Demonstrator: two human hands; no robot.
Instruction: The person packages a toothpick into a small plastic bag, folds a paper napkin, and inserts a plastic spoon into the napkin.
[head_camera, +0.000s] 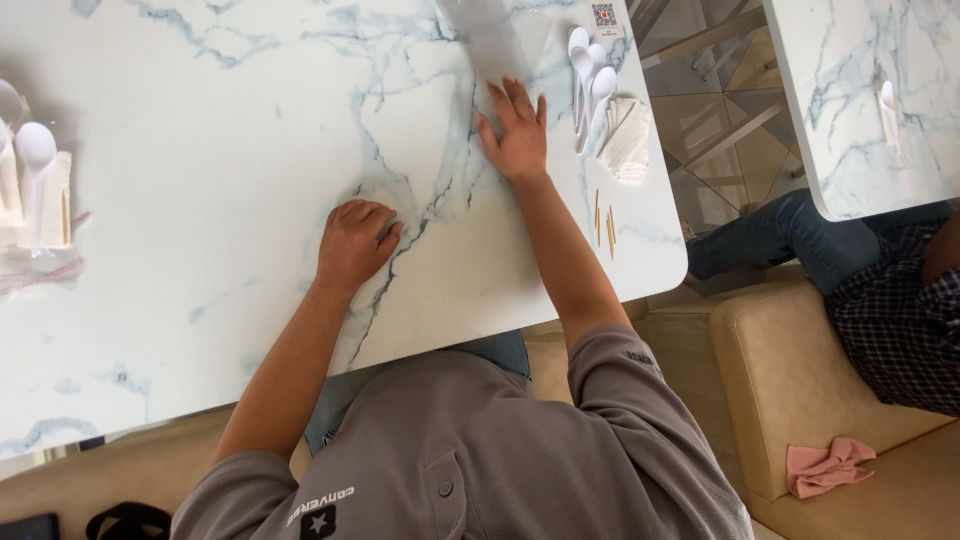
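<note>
Clear plastic sheet (490, 45): lies flat at the far edge of the marble bench (200, 200), under the fingertips of the right hand (515, 130), grip spread flat. Left hand (355, 243): nearer, curled into a loose fist on bare bench, holding nothing. Beside the right hand: white plastic spoons (590, 85), folded napkin (625, 138), toothpicks (604, 220).

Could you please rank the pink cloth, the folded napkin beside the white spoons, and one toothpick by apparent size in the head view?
1. Pink cloth, though it lies nearer the camera, so unsure.
2. Folded napkin, close to it in apparent size.
3. Toothpick, clearly smallest.
</note>
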